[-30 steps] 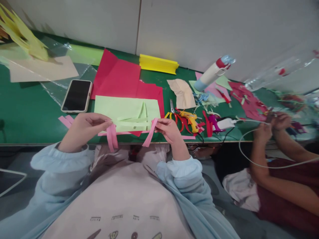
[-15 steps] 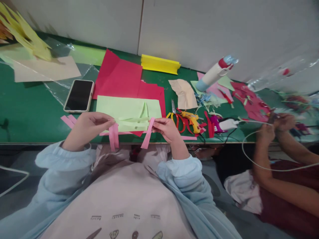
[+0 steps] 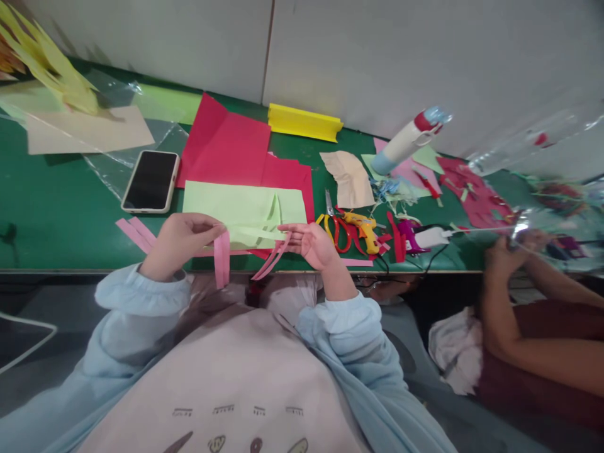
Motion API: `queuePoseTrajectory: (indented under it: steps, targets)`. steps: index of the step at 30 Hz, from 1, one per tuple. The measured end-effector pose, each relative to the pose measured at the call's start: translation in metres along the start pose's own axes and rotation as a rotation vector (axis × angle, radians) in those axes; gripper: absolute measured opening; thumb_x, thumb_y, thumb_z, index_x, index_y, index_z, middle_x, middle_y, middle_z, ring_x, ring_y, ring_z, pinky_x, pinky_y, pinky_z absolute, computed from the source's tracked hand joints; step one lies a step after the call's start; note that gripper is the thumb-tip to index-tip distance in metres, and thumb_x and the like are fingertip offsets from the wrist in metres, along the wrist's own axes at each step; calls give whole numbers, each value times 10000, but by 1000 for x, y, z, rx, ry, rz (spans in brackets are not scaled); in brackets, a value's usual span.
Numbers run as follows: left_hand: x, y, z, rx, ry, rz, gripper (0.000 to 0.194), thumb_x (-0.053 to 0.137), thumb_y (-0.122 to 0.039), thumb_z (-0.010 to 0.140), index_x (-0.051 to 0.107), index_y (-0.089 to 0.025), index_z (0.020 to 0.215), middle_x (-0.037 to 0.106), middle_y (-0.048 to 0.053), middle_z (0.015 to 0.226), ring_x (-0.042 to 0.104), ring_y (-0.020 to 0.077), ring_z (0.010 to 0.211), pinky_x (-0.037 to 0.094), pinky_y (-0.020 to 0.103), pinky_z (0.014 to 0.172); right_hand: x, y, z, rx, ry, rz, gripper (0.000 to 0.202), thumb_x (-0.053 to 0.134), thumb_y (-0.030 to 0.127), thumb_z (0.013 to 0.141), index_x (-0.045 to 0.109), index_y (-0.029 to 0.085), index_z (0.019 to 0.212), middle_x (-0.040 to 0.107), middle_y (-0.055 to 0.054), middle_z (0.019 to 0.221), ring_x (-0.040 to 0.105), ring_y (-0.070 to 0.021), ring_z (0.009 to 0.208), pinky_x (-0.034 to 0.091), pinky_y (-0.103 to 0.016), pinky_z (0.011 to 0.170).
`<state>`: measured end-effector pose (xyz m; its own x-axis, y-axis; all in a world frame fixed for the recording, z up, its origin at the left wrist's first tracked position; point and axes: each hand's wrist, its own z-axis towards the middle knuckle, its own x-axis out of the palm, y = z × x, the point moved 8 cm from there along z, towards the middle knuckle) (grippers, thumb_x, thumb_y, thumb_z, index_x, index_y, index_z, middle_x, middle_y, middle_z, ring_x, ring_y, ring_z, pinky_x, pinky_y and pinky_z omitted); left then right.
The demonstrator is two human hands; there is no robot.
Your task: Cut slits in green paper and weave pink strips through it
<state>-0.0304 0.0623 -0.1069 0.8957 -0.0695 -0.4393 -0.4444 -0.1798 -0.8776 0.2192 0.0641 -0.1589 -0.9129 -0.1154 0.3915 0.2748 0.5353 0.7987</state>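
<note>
Pink strips (image 3: 221,261) hang under your left hand (image 3: 186,244), fingers pinching, but the paper (image 3: 268,261) under your right hand (image 3: 312,244) could drop if its fingers, whose pinch I can't tell, are loose.

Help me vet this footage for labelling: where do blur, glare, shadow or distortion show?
Head view: left hand and right hand fairly clear; far right of the head view, the co-worker's hands blurred; upper left of the head view, plastic sheet catching glints, yellow paper shadowing the beige sheet; across the head view, likely wide-angle stretch, strongest at the edges.
</note>
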Motion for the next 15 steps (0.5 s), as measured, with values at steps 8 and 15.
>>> queuePoseTrajectory:
  steps: [8,15]
  targets:
    - [2,11,5,-20,-6,-101,293,738,-444,670,744,-171,777,741,62,766,672,192,731,570,286,689,-6,6,4,-143,-96,-72,281,856,302,590,714,188,804,725,7,779,695,-124,719,613,-252,732]
    - [4,9,5,9,-2,-60,294,732,-452,676,745,-179,787,751,63,804,686,217,781,570,301,708,-1,11,9,-229,-117,-221,365,860,443,561,695,190,766,684,33,676,640,-119,599,579,-275,597]
